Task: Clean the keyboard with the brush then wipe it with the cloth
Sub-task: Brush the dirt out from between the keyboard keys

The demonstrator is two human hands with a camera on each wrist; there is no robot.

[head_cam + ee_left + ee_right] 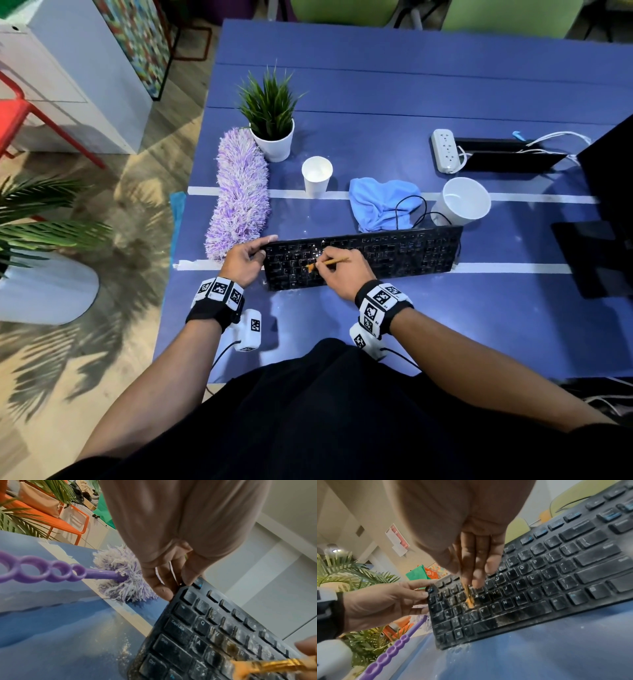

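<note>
A black, dusty keyboard (394, 260) lies across the blue table (445, 325). My left hand (264, 245) grips its left end, fingers on the far corner and thumb at the edge (173, 577). My right hand (320, 264) pinches a thin brush (330, 262) with a golden handle (274, 665). Its orange bristles (470, 602) press on the letter keys in the keyboard's left half (556, 574). A crumpled light-blue cloth (380, 202) lies just behind the keyboard, untouched, with the keyboard's black cable looped over it.
A purple fluffy duster (241, 192) lies left of the keyboard, its handle (42, 572) pointing toward me. Behind stand a potted plant (270, 133), a paper cup (317, 174), a white cup (462, 202) and a power strip (443, 149). A dark monitor (609, 192) stands at the right. Dust specks (458, 647) lie by the keyboard's front left corner.
</note>
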